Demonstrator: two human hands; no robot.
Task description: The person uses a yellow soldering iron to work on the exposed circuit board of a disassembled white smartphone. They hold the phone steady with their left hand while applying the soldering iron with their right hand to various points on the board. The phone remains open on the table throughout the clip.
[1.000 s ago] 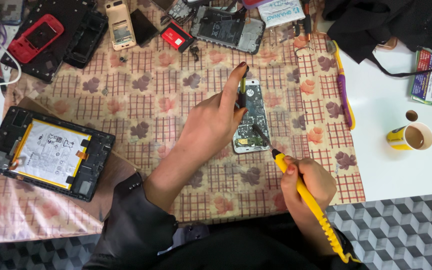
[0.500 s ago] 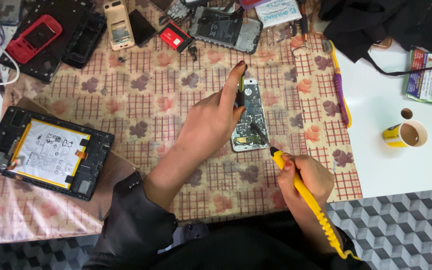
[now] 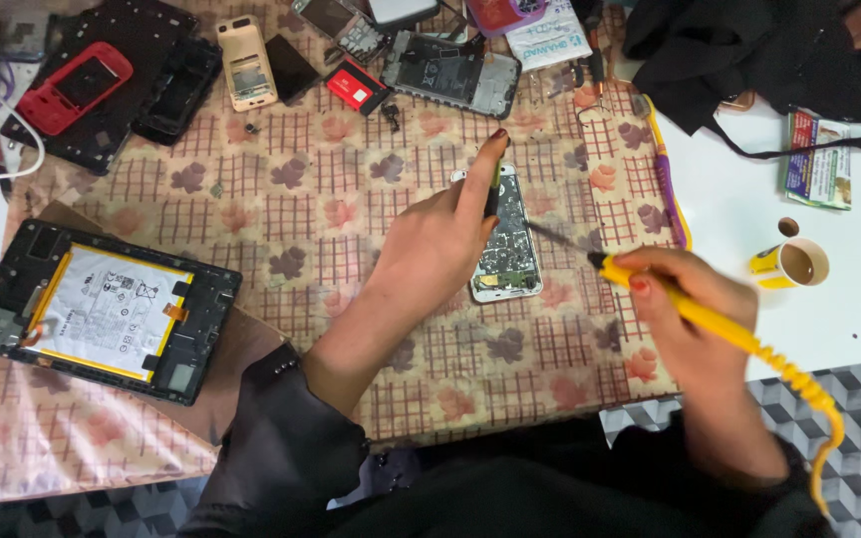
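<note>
The opened smartphone (image 3: 506, 249) lies face down a little to the 2 o'clock side of the picture's middle, its bare circuit board showing, on a checked tablecloth (image 3: 311, 189) printed with leaves. The left hand (image 3: 440, 239) rests on the phone's 9 o'clock edge, index finger stretched straight toward 12 o'clock and pressed along the top of the casing, the other fingers curled loosely beside it rather than pinching anything. The right hand (image 3: 695, 319), at 4 o'clock from the phone, is wrapped tightly around the yellow handle of a soldering iron (image 3: 690, 311); its dark tip points toward 10 o'clock and meets the board near the phone's middle, while its coiled yellow cord trails off toward 5 o'clock. Far out at 9 o'clock sits a dismantled tablet (image 3: 102, 309) with its pale battery exposed. At 11 o'clock lie a red handset (image 3: 72, 88) on a black back cover, and at 12 o'clock another stripped phone frame (image 3: 450, 72). At 3 o'clock, on the white tabletop, stands a yellow cup (image 3: 799, 264) of brown drink.
</note>
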